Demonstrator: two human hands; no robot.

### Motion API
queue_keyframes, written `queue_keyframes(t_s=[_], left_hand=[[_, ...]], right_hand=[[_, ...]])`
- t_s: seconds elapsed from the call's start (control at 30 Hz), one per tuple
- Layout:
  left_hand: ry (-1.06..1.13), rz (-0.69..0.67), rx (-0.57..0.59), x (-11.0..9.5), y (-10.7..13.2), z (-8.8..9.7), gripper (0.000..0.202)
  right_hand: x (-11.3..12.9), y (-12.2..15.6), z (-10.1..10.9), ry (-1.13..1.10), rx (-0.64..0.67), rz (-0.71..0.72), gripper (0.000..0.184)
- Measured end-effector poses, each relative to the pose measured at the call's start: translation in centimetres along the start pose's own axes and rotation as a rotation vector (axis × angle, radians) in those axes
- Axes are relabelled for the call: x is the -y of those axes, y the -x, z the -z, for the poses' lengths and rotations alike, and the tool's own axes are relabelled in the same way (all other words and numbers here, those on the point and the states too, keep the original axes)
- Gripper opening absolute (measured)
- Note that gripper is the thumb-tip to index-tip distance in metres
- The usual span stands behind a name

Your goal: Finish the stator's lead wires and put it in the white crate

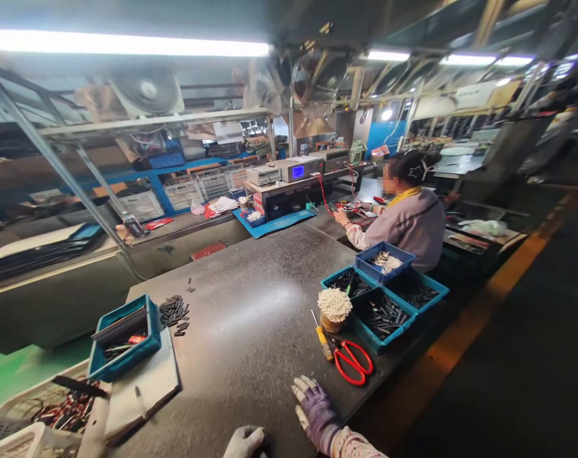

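Note:
My left hand [245,442], in a white glove, sits at the bottom edge of the view on the dark workbench [241,337] and holds nothing visible. My right hand [315,413], in a purple glove with white fingertips, lies on the bench with its fingers apart and empty. Nearest to it are red-handled scissors [353,362] and a yellow-handled screwdriver [324,342]. Beyond them, a bundle of cotton swabs [334,304] stands in a cup. Blue trays of small black parts [382,312] sit further along. A loose pile of black parts [174,313] lies to the left.
A teal tray of tools [124,337] stands on a white pad [148,388] at the left, above a crate of wires [64,410]. A seated co-worker [413,226] handles red-wired items further along the bench. Electronic instruments [293,168] stand on a shelf beyond.

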State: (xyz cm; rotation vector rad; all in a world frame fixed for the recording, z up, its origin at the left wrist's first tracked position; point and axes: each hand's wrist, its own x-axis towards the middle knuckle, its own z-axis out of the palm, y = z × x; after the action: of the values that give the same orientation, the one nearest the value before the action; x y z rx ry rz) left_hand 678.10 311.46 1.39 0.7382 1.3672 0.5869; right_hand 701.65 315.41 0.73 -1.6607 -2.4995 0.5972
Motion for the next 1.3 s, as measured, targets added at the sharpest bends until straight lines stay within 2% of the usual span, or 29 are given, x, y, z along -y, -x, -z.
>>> queue_keyframes(t_s=[0.2,0.33,0.47,0.6,0.87,1.13,1.3], left_hand=[[-0.005,0.059,-0.006,-0.7,0.3,-0.2,0.054],[-0.045,0.041,-0.102,-2.2,1.6,-0.8,0.050],[-0.041,0.105,-0.181,-3.5,2.3,-1.3,0.040],[-0.043,0.127,-0.194,-3.6,2.5,-1.2,0.034],[-0.054,0.078,-0.207,-3.8,3.7,-1.6,0.051],[-0.025,0.073,-0.148,-1.7,1.6,-0.3,0.060],[-0.033,0.080,-0.158,-2.3,2.3,-0.7,0.058]], right_hand=[[-0.4,-0.3,-1.2,0.001,-0.090,0.014,0.051],[-1.1,-0.5,-2.3,0.006,-0.170,0.030,0.046],[-1.2,-0.4,-2.5,0.005,-0.220,0.052,0.044],[-0.6,-0.1,-1.9,-0.023,-0.195,0.019,0.044],[0.0,0.2,-1.0,-0.031,-0.142,0.005,0.045],[0.2,-0.1,0.2,-0.064,-0.038,-0.011,0.045],[0.3,0.2,0.1,-0.086,-0.055,-0.021,0.044]])
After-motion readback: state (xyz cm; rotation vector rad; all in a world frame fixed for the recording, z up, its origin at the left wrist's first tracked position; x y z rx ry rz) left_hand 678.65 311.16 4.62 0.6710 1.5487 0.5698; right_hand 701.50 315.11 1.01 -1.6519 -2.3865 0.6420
